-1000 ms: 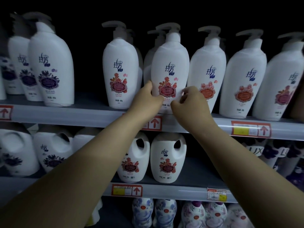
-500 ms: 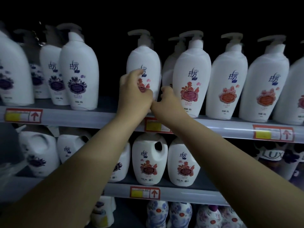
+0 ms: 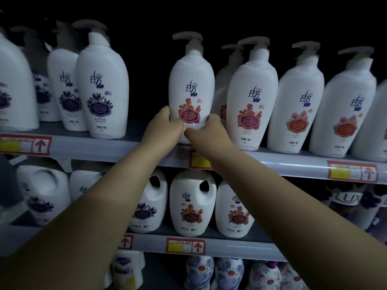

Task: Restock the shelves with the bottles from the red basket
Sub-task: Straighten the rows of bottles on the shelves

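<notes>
A white pump bottle with a red flower label (image 3: 191, 88) stands upright at the front edge of the upper shelf (image 3: 125, 146). My left hand (image 3: 165, 126) grips its lower left side. My right hand (image 3: 209, 132) grips its lower right side, thumb across the label's bottom. The bottle's base is hidden behind both hands. To its right runs a row of matching red-label pump bottles (image 3: 251, 95). The red basket is not in view.
Purple-label pump bottles (image 3: 101, 91) stand left of a dark gap on the upper shelf. White handled jugs (image 3: 191, 204) fill the middle shelf, with flowered bottles (image 3: 199, 273) below. Red and yellow price tags (image 3: 352, 171) line the shelf rails.
Both hands moved from the second red-label bottle to the leftmost one and now hold its lower sides. The view shifted, so the shelf appears further right.
</notes>
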A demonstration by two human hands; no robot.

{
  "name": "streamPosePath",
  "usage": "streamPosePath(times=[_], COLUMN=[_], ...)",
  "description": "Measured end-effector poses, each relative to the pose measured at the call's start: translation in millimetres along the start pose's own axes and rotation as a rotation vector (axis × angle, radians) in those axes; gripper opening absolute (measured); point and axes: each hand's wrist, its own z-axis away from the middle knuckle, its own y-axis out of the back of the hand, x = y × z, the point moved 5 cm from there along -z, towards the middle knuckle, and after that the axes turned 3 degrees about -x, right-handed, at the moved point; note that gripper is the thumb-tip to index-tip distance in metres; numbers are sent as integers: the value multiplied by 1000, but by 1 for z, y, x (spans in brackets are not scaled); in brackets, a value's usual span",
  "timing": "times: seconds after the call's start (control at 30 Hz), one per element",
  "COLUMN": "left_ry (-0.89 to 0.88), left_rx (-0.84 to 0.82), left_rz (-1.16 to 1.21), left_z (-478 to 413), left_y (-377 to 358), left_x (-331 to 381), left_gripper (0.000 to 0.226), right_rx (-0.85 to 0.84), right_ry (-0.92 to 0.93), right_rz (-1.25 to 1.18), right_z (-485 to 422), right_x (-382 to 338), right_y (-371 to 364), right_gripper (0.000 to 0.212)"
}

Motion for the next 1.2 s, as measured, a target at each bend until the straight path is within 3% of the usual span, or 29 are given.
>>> streamPosePath(times=[0.4, 1.2], left_ry=[-79, -155], left_rx=[-54, -88], left_rz=[12, 71], left_z=[5, 2], left_y=[-3, -10], left_x=[0, -5], left_gripper=[26, 36], right_rx=[100, 151], right_ry=[35, 90], right_rz=[32, 82], right_z=[6, 9], right_x=[7, 18], right_y=[18, 22], right_gripper=[42, 28])
